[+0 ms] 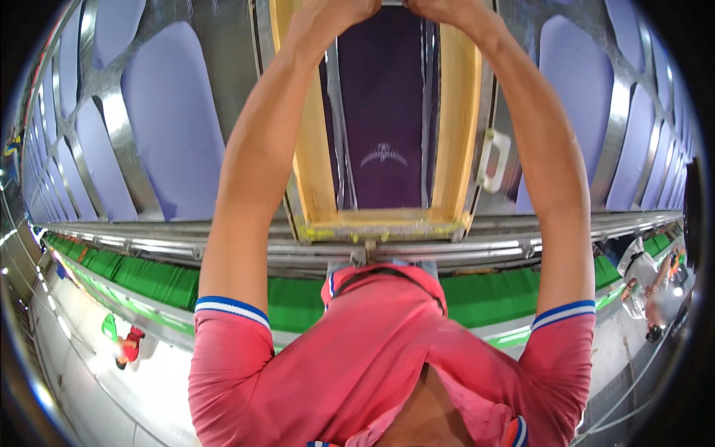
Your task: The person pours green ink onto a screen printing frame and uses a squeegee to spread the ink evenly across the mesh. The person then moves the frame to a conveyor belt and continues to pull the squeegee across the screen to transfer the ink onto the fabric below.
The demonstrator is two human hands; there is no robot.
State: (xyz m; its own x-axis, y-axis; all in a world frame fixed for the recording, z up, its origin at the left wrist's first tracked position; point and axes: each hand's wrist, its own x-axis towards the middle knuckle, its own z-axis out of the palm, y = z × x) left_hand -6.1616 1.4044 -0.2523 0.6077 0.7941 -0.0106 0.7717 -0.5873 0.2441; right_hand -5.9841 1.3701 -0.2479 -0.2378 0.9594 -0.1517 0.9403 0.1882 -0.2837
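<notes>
Both my arms reach up past a screen-printing frame (316, 179) with yellow borders. Its dark purple middle (383, 97) bears a small pale emblem near the close end, and shiny strips run down both sides. At the top edge of the picture, my left hand (356, 7) and my right hand (438, 7) are close together over the frame's far part. Their fingers look curled, though the picture's edge cuts them off. Between them shows a sliver of a pale bar (393, 2), which both hands seem to grip; the rest of it is hidden.
A white plastic handle (494, 160) stands at the frame's right side. Lavender panels (171, 119) lie in rows on the metal table on both sides. Metal rails (484, 249) and a green-covered strip (298, 302) run along the near edge. Other people (642, 279) are farther off.
</notes>
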